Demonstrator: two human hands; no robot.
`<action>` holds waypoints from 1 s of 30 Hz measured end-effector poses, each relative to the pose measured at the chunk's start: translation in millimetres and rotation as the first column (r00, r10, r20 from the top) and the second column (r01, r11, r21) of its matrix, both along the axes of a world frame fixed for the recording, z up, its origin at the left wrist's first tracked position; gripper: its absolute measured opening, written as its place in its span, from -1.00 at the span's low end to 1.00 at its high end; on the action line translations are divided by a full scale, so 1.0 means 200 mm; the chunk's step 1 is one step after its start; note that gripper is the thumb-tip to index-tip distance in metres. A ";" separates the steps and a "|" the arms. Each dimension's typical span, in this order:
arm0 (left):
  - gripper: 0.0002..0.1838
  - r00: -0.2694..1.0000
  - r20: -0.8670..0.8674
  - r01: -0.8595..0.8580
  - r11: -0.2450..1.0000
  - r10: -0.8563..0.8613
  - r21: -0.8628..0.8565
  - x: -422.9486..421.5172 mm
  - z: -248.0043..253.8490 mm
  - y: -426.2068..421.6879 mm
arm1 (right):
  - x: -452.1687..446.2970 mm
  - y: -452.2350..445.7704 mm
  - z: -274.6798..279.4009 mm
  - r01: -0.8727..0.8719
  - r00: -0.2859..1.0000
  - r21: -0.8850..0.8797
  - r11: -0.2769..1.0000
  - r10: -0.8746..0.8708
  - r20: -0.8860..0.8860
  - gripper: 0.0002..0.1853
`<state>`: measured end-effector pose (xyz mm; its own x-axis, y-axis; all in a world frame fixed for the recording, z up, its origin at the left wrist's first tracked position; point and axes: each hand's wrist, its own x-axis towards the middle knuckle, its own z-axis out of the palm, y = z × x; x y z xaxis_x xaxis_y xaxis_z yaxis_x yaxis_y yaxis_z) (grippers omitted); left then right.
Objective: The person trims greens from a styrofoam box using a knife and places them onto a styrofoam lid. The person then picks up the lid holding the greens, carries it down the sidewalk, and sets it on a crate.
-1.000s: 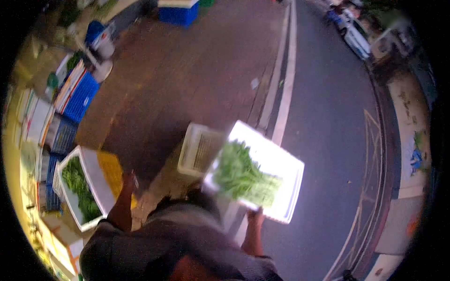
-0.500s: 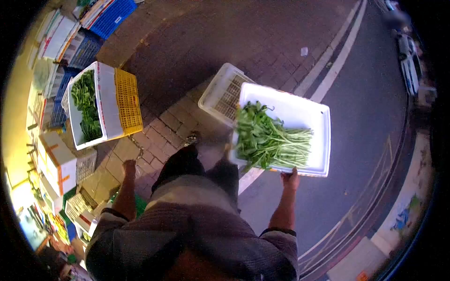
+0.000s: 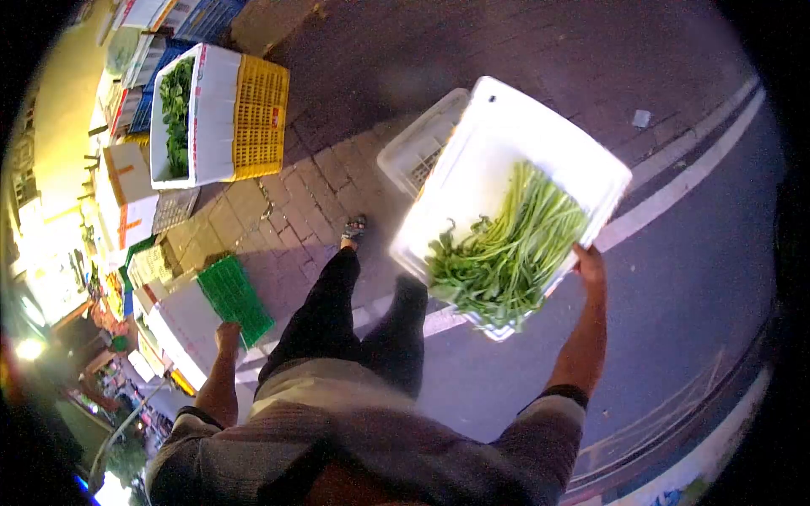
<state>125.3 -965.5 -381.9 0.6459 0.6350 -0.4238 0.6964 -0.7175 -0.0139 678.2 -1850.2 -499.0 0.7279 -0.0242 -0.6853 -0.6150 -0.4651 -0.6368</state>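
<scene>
My right hand (image 3: 591,263) grips the near right rim of a white foam box (image 3: 498,139). The box hangs tilted out in front of me, to my right. A bunch of leafy greens with long pale stems (image 3: 515,253) lies in its lower part, leaves towards the near left corner. By my left side hangs my left hand (image 3: 228,336), fingers curled, with nothing seen in it. Beside it in the view is a green crate (image 3: 236,299); whether they touch cannot be told.
A pale plastic basket (image 3: 426,139) lies on the paving, partly behind the box. On the left, another white foam box (image 3: 215,114) with greens stands at a yellow crate (image 3: 261,118). Stacked boxes (image 3: 131,198) line the lit shopfront. A road (image 3: 675,278) runs along the right.
The foam box has swung round and tilts more, with stems now pointing up and right. My view has turned and moved along; the green crate has come into fuller view by my left hand.
</scene>
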 end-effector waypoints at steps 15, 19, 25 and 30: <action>-0.76 0.962 -0.162 -0.222 0.975 0.220 0.011 -0.21 0.27 -0.46 | 1.03 0.66 -0.76 -0.555 0.732 -0.376 0.742 0.650 0.203 -0.46; -0.74 0.936 -0.169 -0.315 0.949 0.310 -0.001 -0.07 0.31 -0.59 | 0.99 0.80 -0.89 -0.373 0.671 -0.532 0.760 0.617 0.411 -0.43; -0.74 0.947 -0.104 -0.308 0.951 0.304 -0.030 -0.17 0.16 -0.63 | 0.29 1.02 -0.69 -0.352 0.791 -0.417 0.838 0.504 0.346 -0.55; -0.70 0.929 -0.001 -0.368 0.920 0.371 -0.134 -0.15 -0.01 -0.70 | -0.52 0.93 -0.57 -0.345 0.937 -0.257 0.903 0.348 -0.036 -0.72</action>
<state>94.9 -1105.7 -383.1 0.3867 0.7711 -0.5059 0.9114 -0.4035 0.0816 575.0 -1663.3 -613.2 0.7290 0.0579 -0.6821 -0.3797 -0.7948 -0.4733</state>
